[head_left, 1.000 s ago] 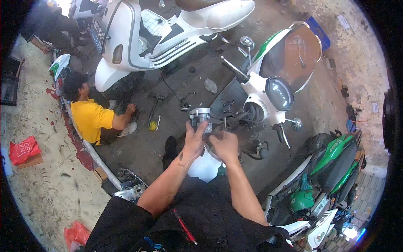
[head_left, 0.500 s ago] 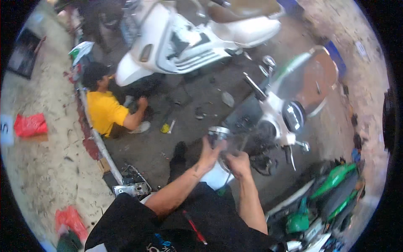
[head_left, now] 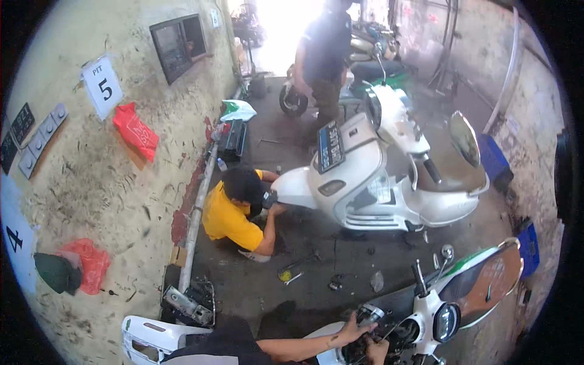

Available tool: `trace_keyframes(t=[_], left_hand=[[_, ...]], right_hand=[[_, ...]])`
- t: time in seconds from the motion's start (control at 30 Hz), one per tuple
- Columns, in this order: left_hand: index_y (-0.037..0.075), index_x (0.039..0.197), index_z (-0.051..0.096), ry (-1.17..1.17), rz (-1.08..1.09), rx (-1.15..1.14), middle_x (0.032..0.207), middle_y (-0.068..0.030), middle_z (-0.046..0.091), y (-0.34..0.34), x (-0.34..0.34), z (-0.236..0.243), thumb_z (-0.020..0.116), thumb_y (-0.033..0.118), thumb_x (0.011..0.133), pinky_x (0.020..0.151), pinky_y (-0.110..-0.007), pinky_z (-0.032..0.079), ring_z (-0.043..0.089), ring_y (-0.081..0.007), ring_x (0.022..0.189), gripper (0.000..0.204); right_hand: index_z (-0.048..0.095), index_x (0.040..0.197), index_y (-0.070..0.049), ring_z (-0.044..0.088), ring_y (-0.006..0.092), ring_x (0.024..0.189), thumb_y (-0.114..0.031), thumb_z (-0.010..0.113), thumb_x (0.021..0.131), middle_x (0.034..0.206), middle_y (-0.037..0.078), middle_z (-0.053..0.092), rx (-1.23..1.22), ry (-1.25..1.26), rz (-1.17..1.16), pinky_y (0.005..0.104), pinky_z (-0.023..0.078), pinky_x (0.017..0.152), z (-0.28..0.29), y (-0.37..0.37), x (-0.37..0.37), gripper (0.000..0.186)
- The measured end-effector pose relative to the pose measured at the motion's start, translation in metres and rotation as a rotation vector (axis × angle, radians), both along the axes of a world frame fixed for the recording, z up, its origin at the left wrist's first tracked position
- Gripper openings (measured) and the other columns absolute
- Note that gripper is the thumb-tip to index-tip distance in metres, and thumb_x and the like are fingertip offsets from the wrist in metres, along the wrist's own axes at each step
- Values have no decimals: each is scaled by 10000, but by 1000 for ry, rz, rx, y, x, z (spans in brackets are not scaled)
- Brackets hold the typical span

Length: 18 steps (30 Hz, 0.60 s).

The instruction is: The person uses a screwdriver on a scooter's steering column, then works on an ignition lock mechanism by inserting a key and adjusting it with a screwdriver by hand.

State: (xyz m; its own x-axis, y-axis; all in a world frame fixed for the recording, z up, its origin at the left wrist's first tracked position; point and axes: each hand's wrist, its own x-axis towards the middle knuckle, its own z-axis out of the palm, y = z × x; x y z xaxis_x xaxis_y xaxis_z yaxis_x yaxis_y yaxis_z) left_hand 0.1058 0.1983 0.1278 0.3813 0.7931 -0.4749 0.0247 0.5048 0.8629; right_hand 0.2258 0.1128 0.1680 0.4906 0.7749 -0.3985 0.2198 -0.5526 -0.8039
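My left hand (head_left: 354, 327) is closed around a silver metal part (head_left: 370, 314) near the bottom of the view, beside the front of a white-and-green scooter (head_left: 439, 322). My right hand (head_left: 376, 349) is just below it, fingers curled among dark parts; what it grips is hidden. A white panel (head_left: 319, 339) lies behind my left forearm. The scooter's handlebar and lamp stand close to the right of both hands.
A yellow-shirted person (head_left: 234, 222) crouches at a white scooter's front (head_left: 295, 185); another person (head_left: 325, 55) stands at the back. Along the left wall are a pipe (head_left: 198, 219), loose bodywork (head_left: 155, 333) and red bags (head_left: 134, 131). Blue crates (head_left: 494, 155) line the right; tools (head_left: 293, 278) lie on the floor.
My view has swung up towards the bright doorway, so my hands sit lower in the picture. The yellow-shirted person now has both arms up at the white scooter's front.
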Motion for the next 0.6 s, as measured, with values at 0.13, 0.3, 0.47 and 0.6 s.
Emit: trace_keyframes(t=[0.13,0.3,0.47,0.6], left_hand=[[-57,1392,192,-191,96,-33,1378,-224,385,8,3,9,766,531,712,1067,-375,313,372,-291,1291,1066],[-42,1408,188,-162,120,-57,1357,-216,398,9,4,10,782,520,701,1066,-379,312,384,-279,1275,1080],[-79,1358,227,-105,98,-17,1300,-213,443,0,6,9,784,511,703,1032,-377,348,434,-278,1210,1043],[-39,1338,252,-44,5,14,1263,-208,465,0,-8,54,785,410,741,991,-376,381,453,-261,1164,918]], right_hand=[[668,968,50,584,177,662,-154,736,799,746,70,649,0,339,-159,291,473,609,-18,1,7,274],[657,807,1,560,154,497,-128,631,806,661,68,624,-281,577,-335,281,425,463,32,20,-5,132],[665,854,24,567,132,546,-134,613,829,715,59,632,-30,269,-197,280,433,480,-39,-12,12,168],[664,841,59,580,149,643,-188,644,795,676,110,637,-106,-14,-60,336,461,597,5,-9,-8,252]])
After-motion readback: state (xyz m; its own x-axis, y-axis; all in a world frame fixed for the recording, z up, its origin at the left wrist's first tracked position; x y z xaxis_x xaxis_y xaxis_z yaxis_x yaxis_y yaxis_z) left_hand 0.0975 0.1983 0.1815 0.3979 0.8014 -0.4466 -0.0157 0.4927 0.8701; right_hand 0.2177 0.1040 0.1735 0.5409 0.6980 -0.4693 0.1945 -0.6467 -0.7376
